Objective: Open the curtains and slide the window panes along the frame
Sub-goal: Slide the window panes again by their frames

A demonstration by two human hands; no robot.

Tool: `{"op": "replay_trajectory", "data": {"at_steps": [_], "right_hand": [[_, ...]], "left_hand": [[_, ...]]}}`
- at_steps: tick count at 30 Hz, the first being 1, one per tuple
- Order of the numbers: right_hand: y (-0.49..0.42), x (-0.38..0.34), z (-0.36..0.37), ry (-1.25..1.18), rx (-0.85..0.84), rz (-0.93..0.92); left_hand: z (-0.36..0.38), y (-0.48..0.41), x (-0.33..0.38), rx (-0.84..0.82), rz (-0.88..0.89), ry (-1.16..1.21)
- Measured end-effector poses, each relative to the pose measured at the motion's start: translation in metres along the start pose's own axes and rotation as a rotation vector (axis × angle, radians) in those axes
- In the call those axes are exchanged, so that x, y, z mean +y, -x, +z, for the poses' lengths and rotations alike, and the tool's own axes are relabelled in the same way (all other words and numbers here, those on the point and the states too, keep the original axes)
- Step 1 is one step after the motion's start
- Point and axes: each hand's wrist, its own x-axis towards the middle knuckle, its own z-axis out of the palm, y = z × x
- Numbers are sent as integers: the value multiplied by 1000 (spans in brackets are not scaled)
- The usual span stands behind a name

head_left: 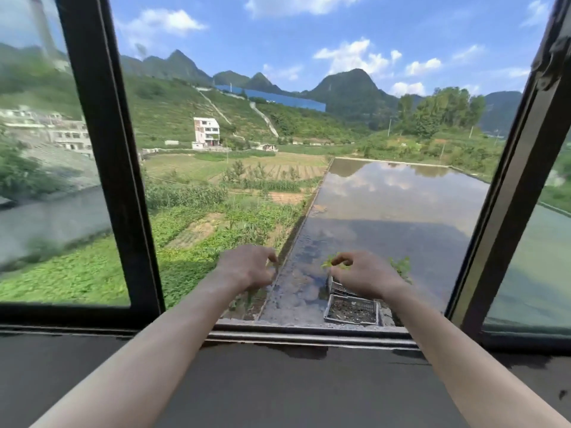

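Note:
A dark-framed sliding window fills the view. The left pane (46, 180) stands at the left and its upright bar (108, 156) borders a wide open gap in the middle. The right pane (534, 257) stands at the far right behind its own upright bar (509, 196). Both my arms reach out through the gap, over the bottom track (309, 332). My left hand (245, 267) and my right hand (363, 273) hang in the air outside with fingers loosely curled, holding nothing and touching neither pane. No curtain is in view.
A dark sill (278, 381) runs under the track below my forearms. Outside, just below the window, a grey plastic crate (352, 310) with soil sits on a ledge. Beyond lie fields, a pond, houses and hills.

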Motion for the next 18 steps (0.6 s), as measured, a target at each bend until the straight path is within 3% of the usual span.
{"op": "replay_trajectory", "data": {"at_steps": [5, 10, 18], "right_hand": [[16, -130, 31, -50, -5, -283], [42, -248, 59, -84, 9, -466], [123, -430, 102, -87, 87, -680]], "left_hand": [[-51, 106, -113, 84, -266, -102], [-98, 213, -210, 134, -478, -106], [-164, 399, -338, 348, -741, -157]]}}
